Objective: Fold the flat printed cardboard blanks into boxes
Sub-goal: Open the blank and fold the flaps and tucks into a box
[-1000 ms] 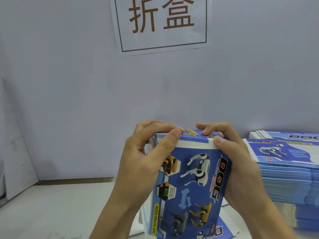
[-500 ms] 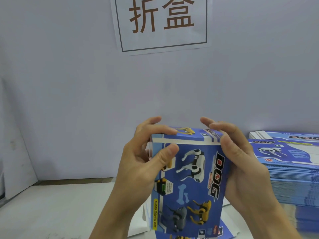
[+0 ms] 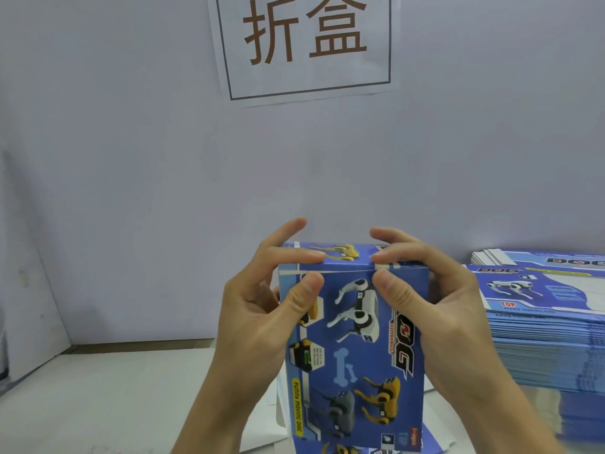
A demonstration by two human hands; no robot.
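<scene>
Since top flap now lies flat on box (image 3: 355, 339), left hand (image 3: 258, 309) and right hand (image 3: 435, 306) pinch its top edge; closure looks done, stack of blanks (image 3: 540, 326) right of box waits

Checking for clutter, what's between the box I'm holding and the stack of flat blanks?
Only your right hand, gripping the box, lies before the stack, in the head view.
</scene>
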